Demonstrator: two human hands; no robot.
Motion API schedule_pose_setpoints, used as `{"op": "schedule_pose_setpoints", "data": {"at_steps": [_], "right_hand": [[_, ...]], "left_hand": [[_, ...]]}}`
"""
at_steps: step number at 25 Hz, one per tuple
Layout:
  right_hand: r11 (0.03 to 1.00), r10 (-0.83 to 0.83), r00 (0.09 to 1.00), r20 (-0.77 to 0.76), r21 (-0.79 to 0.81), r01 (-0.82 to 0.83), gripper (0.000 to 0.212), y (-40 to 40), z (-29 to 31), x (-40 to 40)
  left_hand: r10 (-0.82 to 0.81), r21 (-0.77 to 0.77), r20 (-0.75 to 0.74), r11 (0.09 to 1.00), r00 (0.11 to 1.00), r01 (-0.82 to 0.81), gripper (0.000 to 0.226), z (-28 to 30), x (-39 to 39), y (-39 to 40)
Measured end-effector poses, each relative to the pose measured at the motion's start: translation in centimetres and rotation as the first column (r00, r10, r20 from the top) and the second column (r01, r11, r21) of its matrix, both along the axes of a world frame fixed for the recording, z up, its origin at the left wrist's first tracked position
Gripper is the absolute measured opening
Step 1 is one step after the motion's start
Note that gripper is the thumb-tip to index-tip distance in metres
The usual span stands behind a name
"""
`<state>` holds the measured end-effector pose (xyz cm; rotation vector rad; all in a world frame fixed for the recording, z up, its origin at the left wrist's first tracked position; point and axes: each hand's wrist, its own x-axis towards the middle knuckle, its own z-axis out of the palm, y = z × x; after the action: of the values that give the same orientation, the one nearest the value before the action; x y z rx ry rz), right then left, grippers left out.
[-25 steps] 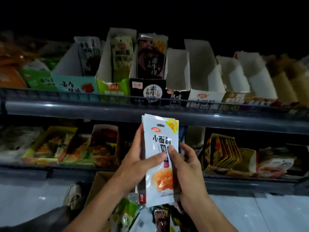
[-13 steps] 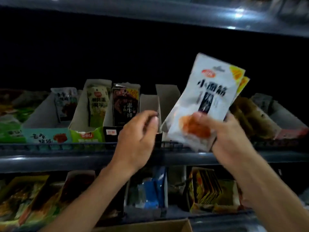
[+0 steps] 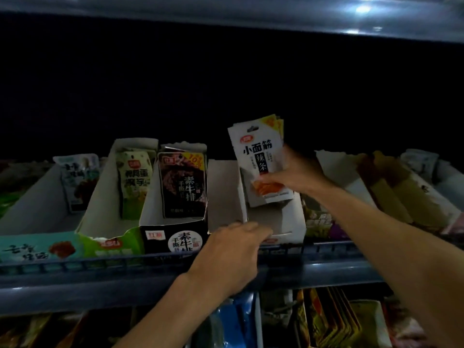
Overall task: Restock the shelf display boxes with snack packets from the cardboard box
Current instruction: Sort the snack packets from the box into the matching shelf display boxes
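On the long blue shelf [image 3: 75, 277], I am lowering white snack packets [image 3: 261, 162], gripped in my right hand [image 3: 298, 174], into the white display box [image 3: 291, 219], my left hand [image 3: 233, 257] steadying its front with curled fingers, so next I should push them down.

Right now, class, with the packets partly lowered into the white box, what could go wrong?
1. The right hand grips several packets by one side; the fanned ones behind could slip out.
2. The packets lean left, so they may catch on the white box wall.
3. The left hand sits at the box's front edge; pushing could shift it.
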<state>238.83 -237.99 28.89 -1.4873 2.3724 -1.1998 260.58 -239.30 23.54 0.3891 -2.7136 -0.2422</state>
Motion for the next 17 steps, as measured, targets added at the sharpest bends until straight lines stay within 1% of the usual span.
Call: {"op": "schedule_pose_setpoints", "data": {"at_steps": [1, 2, 3, 4, 5, 6, 7, 8, 9, 10, 11, 12, 13, 14, 15, 16, 17], "right_hand": [[0.999, 0.024, 0.998, -0.050, 0.045, -0.021, 0.071, 0.0, 0.4, 0.0], [0.996, 0.026, 0.997, -0.068, 0.088, -0.020, 0.070, -0.2, 0.7, -0.4], [0.995, 0.020, 0.997, -0.073, 0.097, -0.013, 0.072, -0.4, 1.0, -0.8], [0.995, 0.001, 0.998, -0.067, 0.103, 0.006, 0.078, -0.7, 1.1, -1.4], [0.996, -0.017, 0.994, -0.103, 0.088, 0.027, 0.084, -1.1, 1.0, -1.9], [0.994, -0.051, 0.979, -0.198, 0.086, 0.070, 0.087, -1.6, 0.6, -2.3], [0.992, -0.082, 0.942, -0.326, 0.065, 0.109, 0.089, -1.9, 0.2, -2.3], [0.985, -0.114, 0.900, -0.421, 0.067, 0.157, 0.091, -2.4, -0.1, -2.5], [0.982, -0.115, 0.872, -0.476, 0.081, 0.173, 0.096, -3.0, -0.1, -2.9], [0.965, -0.094, 0.863, -0.497, 0.168, 0.202, 0.100, -3.6, 0.1, -3.2], [0.940, -0.080, 0.872, -0.484, 0.255, 0.228, 0.104, -3.7, 0.7, -3.0], [0.926, -0.100, 0.860, -0.501, 0.270, 0.265, 0.108, -3.7, 0.4, -3.0], [0.920, -0.136, 0.821, -0.555, 0.237, 0.312, 0.109, -3.4, -0.1, -3.1], [0.910, -0.209, 0.735, -0.646, 0.148, 0.388, 0.101, -3.5, -0.5, -3.2], [0.864, -0.228, 0.663, -0.713, 0.166, 0.475, 0.087, -3.2, -0.8, -2.6], [0.829, -0.315, 0.565, -0.763, 0.068, 0.554, 0.077, -3.5, -1.5, -2.8], [0.862, -0.358, 0.581, -0.731, -0.021, 0.506, 0.075, -3.7, -2.4, -3.0]], "left_hand": [[0.001, 0.006, -0.007, 1.000, 1.000, -0.001, 0.038, -0.2, 0.0, 0.1], [0.005, 0.007, -0.007, 1.000, 1.000, -0.005, 0.039, -0.3, 0.0, 0.1], [0.008, 0.004, -0.011, 1.000, 1.000, -0.008, 0.040, -0.3, -0.1, 0.1], [0.003, 0.005, -0.034, 1.000, 0.999, -0.003, 0.040, -0.3, -0.2, 0.0], [-0.002, 0.007, -0.051, 1.000, 0.999, 0.003, 0.039, -0.3, -0.3, -0.1], [-0.002, 0.009, -0.057, 1.000, 0.998, 0.002, 0.038, -0.4, -0.4, -0.1], [0.004, 0.006, -0.057, 1.000, 0.998, -0.004, 0.037, -0.4, -0.4, 0.0], [0.007, 0.001, -0.057, 1.000, 0.998, -0.007, 0.037, -0.5, -0.3, 0.1], [0.008, 0.001, -0.055, 1.000, 0.998, -0.008, 0.037, -0.6, -0.3, 0.2], [0.005, 0.005, -0.062, 1.000, 0.998, -0.005, 0.037, -0.5, -0.3, 0.2], [0.002, 0.004, -0.067, 1.000, 0.998, -0.001, 0.037, -0.5, -0.3, 0.2], [-0.001, -0.005, -0.079, 1.000, 0.997, 0.001, 0.036, -0.5, -0.4, 0.1], [0.000, -0.012, -0.087, 1.000, 0.996, -0.001, 0.036, -0.6, -0.4, 0.2], [0.002, -0.011, -0.093, 1.000, 0.996, -0.003, 0.035, -0.7, -0.4, 0.3], [0.007, -0.003, -0.094, 1.000, 0.996, -0.007, 0.034, -0.6, -0.3, 0.4], [0.010, -0.005, -0.096, 1.000, 0.995, -0.010, 0.034, -0.7, -0.3, 0.4], [0.007, -0.007, -0.100, 1.000, 0.995, -0.008, 0.034, -0.9, -0.3, 0.4]]}}
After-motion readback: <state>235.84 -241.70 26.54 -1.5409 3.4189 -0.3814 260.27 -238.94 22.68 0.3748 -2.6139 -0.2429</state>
